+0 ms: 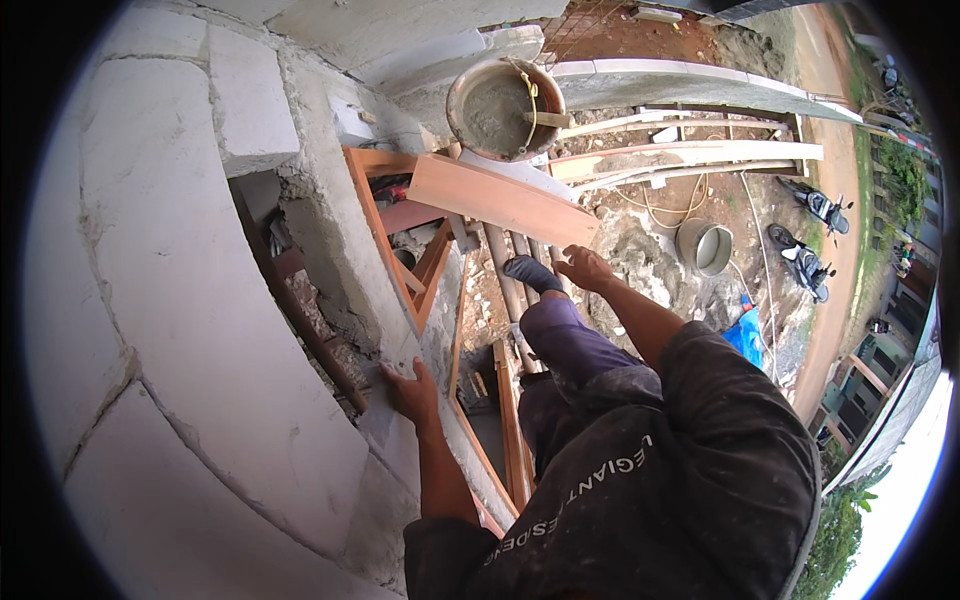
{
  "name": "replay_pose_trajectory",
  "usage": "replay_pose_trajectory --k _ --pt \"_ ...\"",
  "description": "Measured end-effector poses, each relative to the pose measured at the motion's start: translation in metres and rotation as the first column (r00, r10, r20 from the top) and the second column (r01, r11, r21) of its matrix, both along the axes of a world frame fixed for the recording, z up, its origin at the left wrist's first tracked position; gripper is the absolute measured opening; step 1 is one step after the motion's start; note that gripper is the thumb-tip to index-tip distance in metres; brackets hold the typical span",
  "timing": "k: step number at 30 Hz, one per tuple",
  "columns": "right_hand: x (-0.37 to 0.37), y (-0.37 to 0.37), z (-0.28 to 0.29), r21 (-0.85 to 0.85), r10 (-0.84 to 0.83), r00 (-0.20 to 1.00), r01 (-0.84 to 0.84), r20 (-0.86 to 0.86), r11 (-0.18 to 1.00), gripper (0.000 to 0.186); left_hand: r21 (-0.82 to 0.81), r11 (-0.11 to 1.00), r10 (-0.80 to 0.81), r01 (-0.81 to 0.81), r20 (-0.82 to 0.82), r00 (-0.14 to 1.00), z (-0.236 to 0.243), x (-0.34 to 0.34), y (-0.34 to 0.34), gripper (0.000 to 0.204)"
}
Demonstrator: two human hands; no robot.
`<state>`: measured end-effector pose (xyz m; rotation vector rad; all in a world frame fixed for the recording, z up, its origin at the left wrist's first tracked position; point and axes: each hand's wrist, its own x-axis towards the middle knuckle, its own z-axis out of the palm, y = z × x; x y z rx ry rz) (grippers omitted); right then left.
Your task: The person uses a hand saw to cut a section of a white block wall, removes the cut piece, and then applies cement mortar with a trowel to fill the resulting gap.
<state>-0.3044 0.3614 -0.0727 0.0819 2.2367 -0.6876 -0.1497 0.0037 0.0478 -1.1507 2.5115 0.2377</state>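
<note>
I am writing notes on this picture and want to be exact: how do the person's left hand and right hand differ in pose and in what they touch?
The left hand lies flat on the grey rendered edge of the wall opening; the right hand touches nothing clearly and hangs in the air near the wooden plank. The left hand is close to the body; the right hand is stretched forward. Both are bare and hold nothing.

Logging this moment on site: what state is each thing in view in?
Left hand: open, flat against grey block wall.
Right hand: open, holding nothing, reaching towards orange-brown wooden plank.
Round grey mortar bucket: part-filled with mortar.
Round metal tub below: upright.
</note>
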Motion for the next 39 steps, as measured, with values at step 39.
replay_pose_trajectory --k 39 --pt "-0.075 -0.064 -0.120 0.275 0.256 0.952 -0.204 -0.167 0.940 0.086 -0.072 0.997 -0.028 0.024 -0.061 0.998 -0.004 -0.003 0.006 0.069"
